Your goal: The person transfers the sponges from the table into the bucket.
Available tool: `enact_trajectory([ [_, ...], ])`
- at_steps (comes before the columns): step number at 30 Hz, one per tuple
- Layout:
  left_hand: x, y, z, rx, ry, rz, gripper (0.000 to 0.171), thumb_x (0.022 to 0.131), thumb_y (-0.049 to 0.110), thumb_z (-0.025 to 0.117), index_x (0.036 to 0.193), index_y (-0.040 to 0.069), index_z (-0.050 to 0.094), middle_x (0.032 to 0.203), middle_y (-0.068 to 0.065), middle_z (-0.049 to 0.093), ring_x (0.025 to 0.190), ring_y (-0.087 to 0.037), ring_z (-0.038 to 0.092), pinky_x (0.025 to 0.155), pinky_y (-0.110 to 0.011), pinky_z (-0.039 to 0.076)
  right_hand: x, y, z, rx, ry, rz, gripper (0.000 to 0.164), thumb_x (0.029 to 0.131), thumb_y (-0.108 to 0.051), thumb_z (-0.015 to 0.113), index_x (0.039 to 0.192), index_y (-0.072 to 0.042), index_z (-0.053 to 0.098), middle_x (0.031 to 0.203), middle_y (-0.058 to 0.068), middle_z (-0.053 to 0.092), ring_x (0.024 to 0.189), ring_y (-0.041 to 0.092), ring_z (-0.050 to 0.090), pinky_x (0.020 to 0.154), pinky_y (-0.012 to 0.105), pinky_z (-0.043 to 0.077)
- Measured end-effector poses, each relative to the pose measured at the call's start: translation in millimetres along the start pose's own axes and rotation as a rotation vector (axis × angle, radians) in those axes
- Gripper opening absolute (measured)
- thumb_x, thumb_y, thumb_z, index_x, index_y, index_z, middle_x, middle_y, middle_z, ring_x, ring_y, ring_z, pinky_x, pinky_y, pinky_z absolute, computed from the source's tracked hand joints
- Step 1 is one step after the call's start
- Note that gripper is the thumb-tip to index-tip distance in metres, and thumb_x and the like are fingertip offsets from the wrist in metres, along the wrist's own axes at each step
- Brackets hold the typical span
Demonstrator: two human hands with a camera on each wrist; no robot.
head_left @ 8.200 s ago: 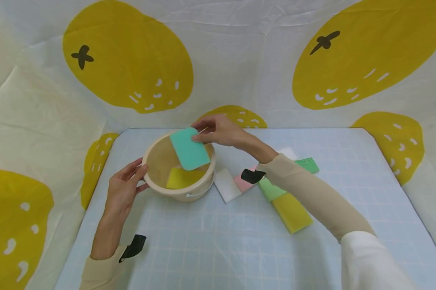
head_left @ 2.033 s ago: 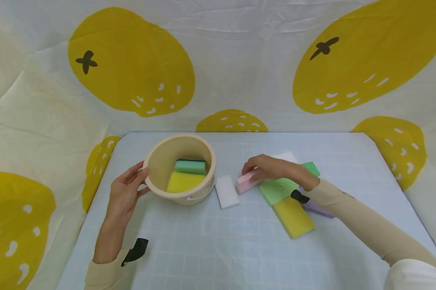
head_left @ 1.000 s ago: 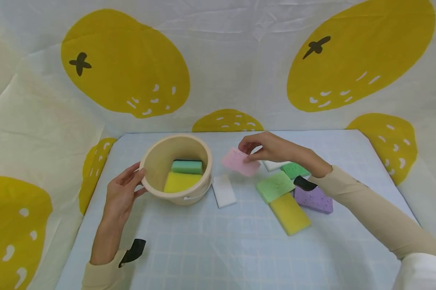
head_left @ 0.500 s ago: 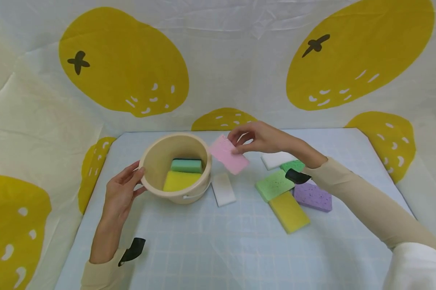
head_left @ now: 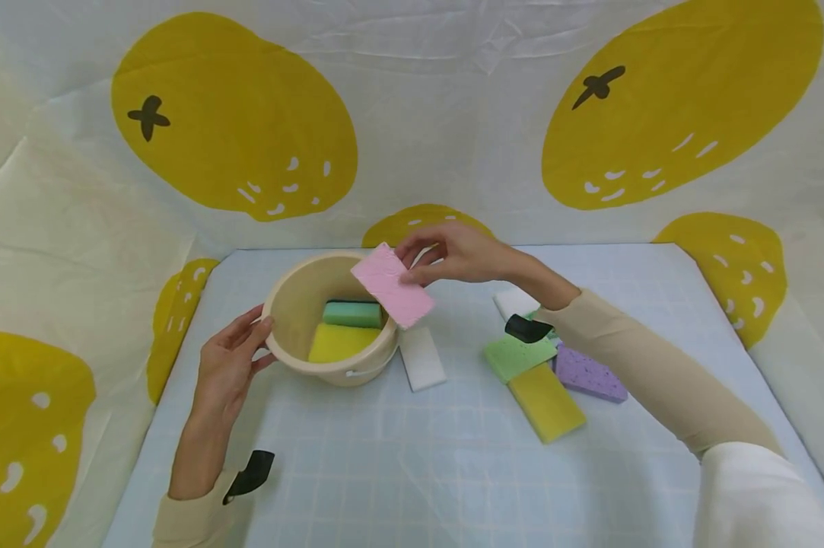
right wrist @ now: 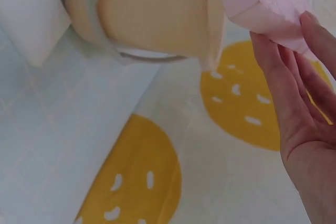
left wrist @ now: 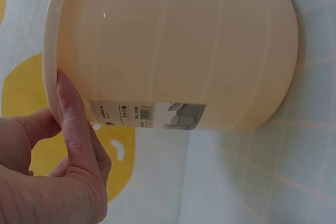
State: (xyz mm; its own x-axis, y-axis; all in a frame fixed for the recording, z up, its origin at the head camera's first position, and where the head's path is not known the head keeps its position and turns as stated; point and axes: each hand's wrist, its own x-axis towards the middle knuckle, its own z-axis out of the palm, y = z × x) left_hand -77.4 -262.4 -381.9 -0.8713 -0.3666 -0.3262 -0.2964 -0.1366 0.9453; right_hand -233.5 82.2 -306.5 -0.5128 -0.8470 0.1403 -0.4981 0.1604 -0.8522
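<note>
A cream bucket [head_left: 295,304] stands at the back left of the table. My left hand [head_left: 228,369] pinches its rim on the left side, thumb over the edge; the left wrist view shows the fingers against the outer wall [left wrist: 184,40]. Inside lie a yellow sponge [head_left: 343,344] and a teal sponge [head_left: 352,314] with a dark layer. My right hand [head_left: 456,255] pinches a pink sponge [head_left: 392,285] between thumb and fingers. It is held tilted over the bucket's right rim, and the right wrist view shows the pink sponge [right wrist: 268,9] close to the bucket.
A white sponge [head_left: 422,359] lies beside the bucket. Further right, a light green sponge [head_left: 517,356], a yellow sponge [head_left: 547,403], a purple sponge [head_left: 591,373] and another white one [head_left: 513,303] lie grouped, partly under the right arm. A patterned cloth [head_left: 446,114] hangs behind.
The teal sponge, held in the right hand at first, now lies in the bucket. The right hand has picked the pink sponge off the table and carried it left to the bucket's rim.
</note>
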Motion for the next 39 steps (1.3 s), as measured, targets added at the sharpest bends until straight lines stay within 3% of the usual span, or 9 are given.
enact_trajectory([
  [9,-0.8,0.3,0.6,0.019,0.026,-0.011,0.068,0.087,0.041,0.081,0.146,0.017,0.059,0.119,0.002,0.069,0.089,-0.012,0.064,0.077,-0.022,0.06,27.5,-6.7,13.6,0.044,-0.033,0.112,0.037,0.093,-0.016,0.078,0.126,-0.004,0.067,0.115,0.008,0.069,0.101,0.02,0.072,0.083,0.036,0.062],
  [16,-0.4,-1.1,0.3,-0.012,0.023,-0.007,0.065,0.088,0.036,0.081,0.145,0.014,0.06,0.113,0.004,0.07,0.085,-0.011,0.064,0.076,-0.024,0.061,42.5,-6.2,24.2,0.069,-0.057,0.125,0.035,0.094,-0.014,0.077,0.125,-0.001,0.066,0.113,0.01,0.07,0.1,0.021,0.073,0.082,0.037,0.062],
  [26,-2.3,-1.1,0.5,0.012,0.013,0.007,0.064,0.089,0.038,0.08,0.145,0.015,0.06,0.119,0.0,0.068,0.088,-0.012,0.064,0.077,-0.024,0.061,58.1,-4.8,39.6,0.09,-0.091,0.139,0.035,0.094,-0.011,0.077,0.125,0.001,0.066,0.109,0.012,0.069,0.095,0.022,0.073,0.083,0.036,0.063],
  [34,-0.5,-1.7,-0.1,0.018,0.022,-0.005,0.066,0.088,0.039,0.08,0.146,0.016,0.059,0.119,0.001,0.068,0.089,-0.012,0.063,0.077,-0.023,0.061,73.0,3.7,56.0,0.006,-0.138,0.11,0.032,0.095,-0.014,0.077,0.122,0.001,0.069,0.105,0.009,0.071,0.09,0.019,0.07,0.084,0.029,0.061],
  [39,0.9,-2.8,0.6,0.015,0.032,-0.014,0.067,0.087,0.039,0.081,0.146,0.017,0.06,0.119,0.001,0.068,0.089,-0.012,0.063,0.076,-0.023,0.061,80.5,7.7,68.5,0.037,-0.179,0.144,0.032,0.095,-0.012,0.076,0.121,0.003,0.068,0.104,0.011,0.071,0.088,0.02,0.07,0.08,0.03,0.062],
])
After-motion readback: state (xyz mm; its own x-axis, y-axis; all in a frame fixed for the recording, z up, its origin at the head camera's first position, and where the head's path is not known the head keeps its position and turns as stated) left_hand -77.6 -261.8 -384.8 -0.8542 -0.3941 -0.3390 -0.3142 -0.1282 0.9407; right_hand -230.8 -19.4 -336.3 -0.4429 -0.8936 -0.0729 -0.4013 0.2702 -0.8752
